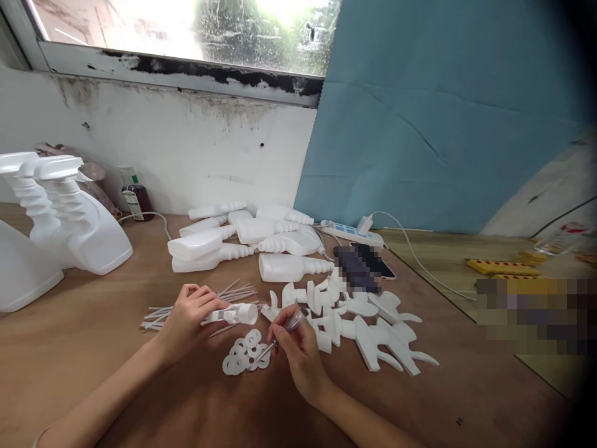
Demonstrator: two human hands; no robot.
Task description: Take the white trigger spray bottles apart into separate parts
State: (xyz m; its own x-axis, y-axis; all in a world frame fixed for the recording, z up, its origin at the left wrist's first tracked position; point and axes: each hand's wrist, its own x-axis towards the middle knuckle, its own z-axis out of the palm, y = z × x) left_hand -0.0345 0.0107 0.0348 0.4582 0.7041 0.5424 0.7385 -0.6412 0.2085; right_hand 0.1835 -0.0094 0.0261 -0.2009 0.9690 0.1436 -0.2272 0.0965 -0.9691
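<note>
My left hand [193, 314] is closed around a white trigger spray head [245, 314], its round collar facing right. In my right hand [296, 348] is a screwdriver [268, 350] with a clear handle and thin metal shaft, pointing down and left. The shaft's tip is at a small pile of white ring washers [237, 362] on the table. Thin white dip tubes [156, 316] lie in a loose bundle behind and beneath my left hand. To the right of my right hand, several more white spray heads [368, 342] are heaped together.
Several white bottles [289, 267] lie on the brown table [93, 336] near the wall. Assembled spray bottles [96, 230] stand at left, by a dark bottle [136, 198]. A power strip [352, 233] with a white cable and a phone [373, 258] sit behind the spray heads.
</note>
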